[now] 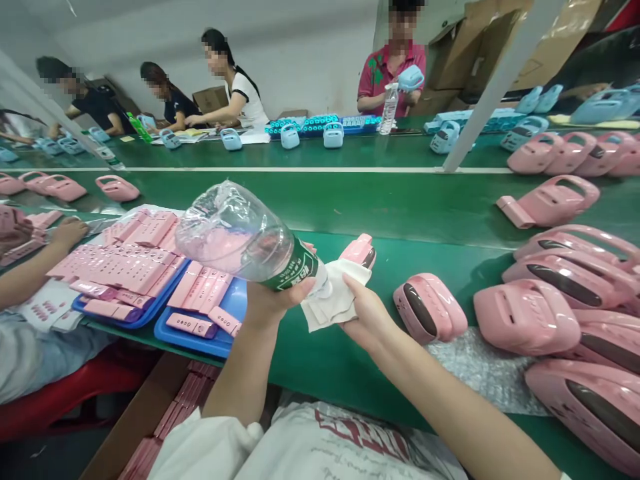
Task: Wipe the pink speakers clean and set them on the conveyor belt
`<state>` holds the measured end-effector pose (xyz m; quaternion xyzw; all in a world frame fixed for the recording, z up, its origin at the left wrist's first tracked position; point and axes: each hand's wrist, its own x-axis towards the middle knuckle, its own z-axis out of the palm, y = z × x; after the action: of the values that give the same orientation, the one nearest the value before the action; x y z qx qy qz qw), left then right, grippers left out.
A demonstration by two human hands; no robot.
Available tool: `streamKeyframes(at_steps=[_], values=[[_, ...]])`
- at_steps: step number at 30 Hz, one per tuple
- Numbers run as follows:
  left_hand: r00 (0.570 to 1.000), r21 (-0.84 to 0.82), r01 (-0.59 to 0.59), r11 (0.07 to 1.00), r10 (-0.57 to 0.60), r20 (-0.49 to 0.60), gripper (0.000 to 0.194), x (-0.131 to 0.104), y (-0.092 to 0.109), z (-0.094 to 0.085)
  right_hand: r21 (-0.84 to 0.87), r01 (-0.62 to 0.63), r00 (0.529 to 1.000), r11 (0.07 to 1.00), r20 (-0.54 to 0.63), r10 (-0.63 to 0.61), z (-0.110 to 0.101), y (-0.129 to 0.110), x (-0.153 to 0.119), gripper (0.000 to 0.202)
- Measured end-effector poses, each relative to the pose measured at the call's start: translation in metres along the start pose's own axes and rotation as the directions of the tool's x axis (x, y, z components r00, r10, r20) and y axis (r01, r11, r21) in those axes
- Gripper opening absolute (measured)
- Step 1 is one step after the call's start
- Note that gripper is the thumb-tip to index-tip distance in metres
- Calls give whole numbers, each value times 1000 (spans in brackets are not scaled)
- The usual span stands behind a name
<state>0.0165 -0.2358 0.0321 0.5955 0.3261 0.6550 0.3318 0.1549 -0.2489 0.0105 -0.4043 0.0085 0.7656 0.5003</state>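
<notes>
My left hand (280, 297) is wrapped round the neck end of a large clear plastic bottle (235, 230) with a green label, tilted so its mouth points down to the right. My right hand (363, 313) pinches a folded white cloth (333, 303) and holds it against the bottle's mouth. Behind the cloth, a pink plastic housing (359, 250) lies on the green bench, partly hidden. Another pink housing with a dark window (430, 307) sits just right of my right hand.
Blue trays (225, 337) of pink parts (125, 267) stand at left, beside a neighbour's arm (30, 273). Pink housings (525, 313) crowd the right on bubble wrap (480, 363). A green conveyor (320, 200) runs ahead; several co-workers sit beyond it. A white post (493, 87) rises at right.
</notes>
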Motion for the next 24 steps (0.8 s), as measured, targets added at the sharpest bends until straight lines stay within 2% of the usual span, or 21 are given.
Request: streamKeyframes(at_steps=[3,8,14,24], values=[[1000,-14,6,1000,-6,21,40,3,1,2,10,-11,1000,1000,-3,11,-2,0,1,19],[1000,-74,6,997,-6,-6,51,9,0,5,31,-19,1000,999,-21,20,-2,-1,4,21],[1000,-92,18,996,-19,-10,40,14,4,10,46,-34,999,998,-21,35,-1,-1,7,21],[1000,-156,15,988,-15,4,42,19,1,16,64,-42,999,997,4,42,-1,-2,7,24]])
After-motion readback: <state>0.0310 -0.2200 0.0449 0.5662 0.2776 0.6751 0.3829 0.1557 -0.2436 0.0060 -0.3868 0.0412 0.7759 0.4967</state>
